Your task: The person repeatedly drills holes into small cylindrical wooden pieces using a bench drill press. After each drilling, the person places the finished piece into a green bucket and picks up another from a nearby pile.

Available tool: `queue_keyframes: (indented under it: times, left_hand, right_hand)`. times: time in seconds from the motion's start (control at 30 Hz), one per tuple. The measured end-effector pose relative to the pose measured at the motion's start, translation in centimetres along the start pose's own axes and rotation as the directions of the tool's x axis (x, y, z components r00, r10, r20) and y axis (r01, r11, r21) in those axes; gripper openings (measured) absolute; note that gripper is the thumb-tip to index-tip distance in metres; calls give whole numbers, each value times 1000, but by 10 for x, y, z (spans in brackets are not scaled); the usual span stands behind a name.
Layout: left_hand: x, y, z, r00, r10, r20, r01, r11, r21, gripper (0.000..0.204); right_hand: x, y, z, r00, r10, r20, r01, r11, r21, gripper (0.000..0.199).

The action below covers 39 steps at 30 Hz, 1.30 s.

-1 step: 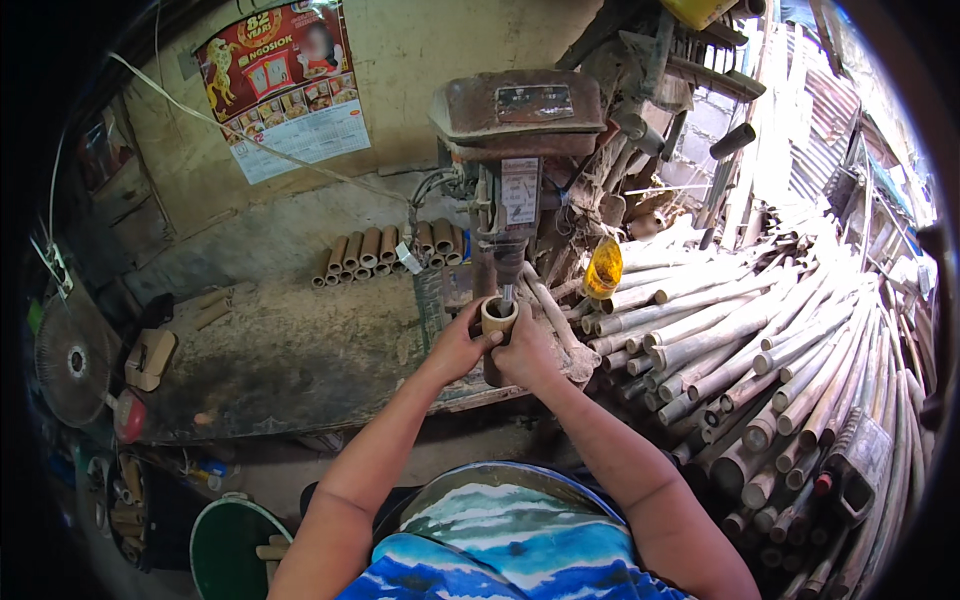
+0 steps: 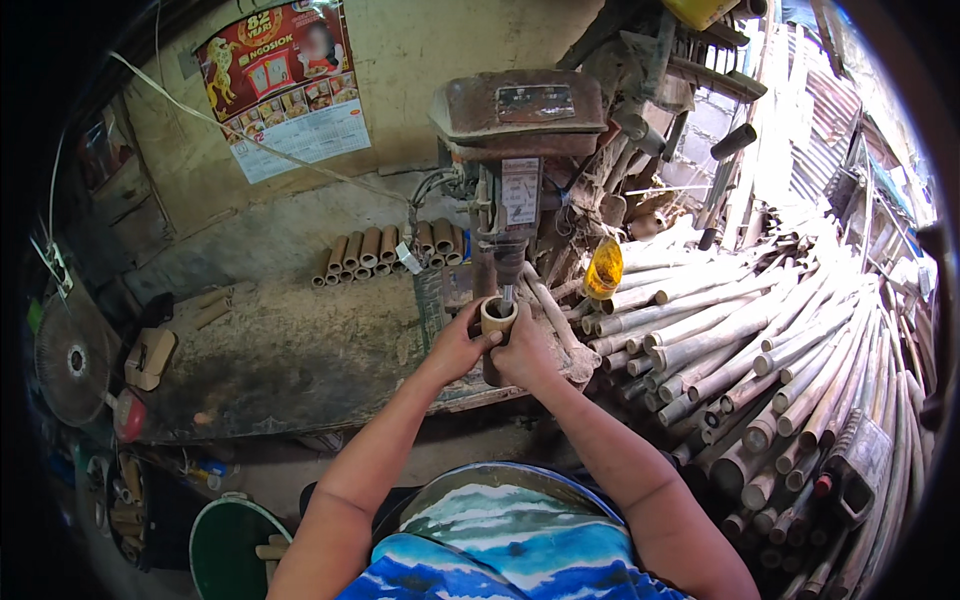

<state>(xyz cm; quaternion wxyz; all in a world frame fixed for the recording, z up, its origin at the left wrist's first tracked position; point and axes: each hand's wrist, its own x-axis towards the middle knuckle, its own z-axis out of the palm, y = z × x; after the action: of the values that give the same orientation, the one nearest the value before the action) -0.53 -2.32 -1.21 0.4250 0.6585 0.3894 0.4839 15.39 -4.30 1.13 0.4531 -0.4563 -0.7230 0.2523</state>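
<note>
Between both hands stands a short bamboo tube (image 2: 497, 322), its round open end facing up. My left hand (image 2: 460, 347) is closed round its left side, the thumb lying across the front. Round the right side wraps my right hand (image 2: 527, 350). Above them is a dusty drill press (image 2: 517, 115); its metal bit or spindle (image 2: 507, 296) reaches down into the tube's mouth. How deep it goes, and the tube's lower end, are hidden by the hands.
A dusty workbench (image 2: 300, 350) stretches left, with several cut bamboo tubes (image 2: 375, 245) stacked against the wall. Long bamboo poles (image 2: 740, 330) are piled at the right. A fan (image 2: 75, 355) stands far left, and a green bucket (image 2: 225, 545) below. A yellow bottle (image 2: 603, 268) hangs beside the press.
</note>
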Motion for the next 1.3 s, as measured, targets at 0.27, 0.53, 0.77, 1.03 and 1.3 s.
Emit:
queue_keyframes:
  times: [0.27,0.53,0.77,1.03,1.3]
  left_hand:
    - [19,-1,-3,999,-5,-32,5,1000,8,62]
    - [22,-7,19,999,-38,-16,41,971,236,67]
    - [0,-17,14,998,-64,-10,64,980,186,71]
    - [-8,-11,5,995,62,-80,-59,997,46,69]
    - [12,14,-6,988,25,-152,-13,997,78,68]
  right_hand:
    - [26,14,9,998,48,-31,-47,999,21,41]
    - [10,22,-10,996,36,-77,-29,996,80,45]
    - [-9,9,-7,998,52,-28,-53,998,-26,48]
    - [1,-1,2,998,56,-5,-56,997,47,46]
    - [33,-4,-2,984,-170,-44,174,979,109,47]
